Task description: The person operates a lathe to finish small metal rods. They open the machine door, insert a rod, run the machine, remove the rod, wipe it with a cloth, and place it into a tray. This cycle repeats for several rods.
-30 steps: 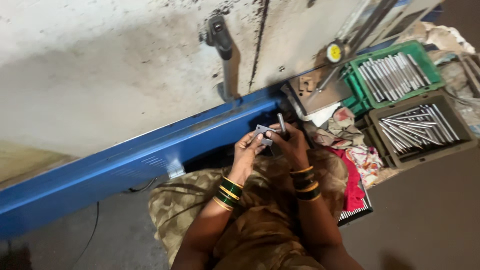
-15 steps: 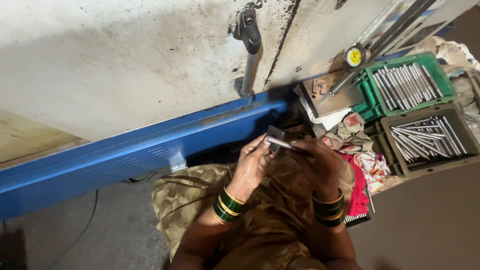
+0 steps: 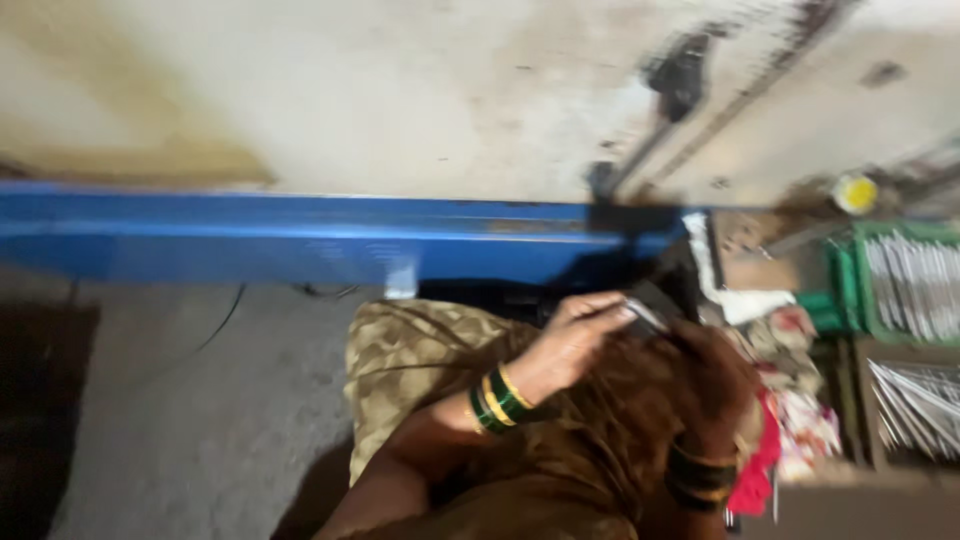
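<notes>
Hands pinch a small metal part just below blue beam.

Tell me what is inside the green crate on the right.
The green crate holds a row of thin, pale metal rods lying side by side. The picture is blurred and the crate is cut off at the edge; anything beneath the rods is covered.

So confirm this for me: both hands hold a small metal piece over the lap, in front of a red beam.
Not quite: the beam is blue, not red, as the head view shows. The left hand and right hand do meet on a small metal piece over the lap.
</notes>
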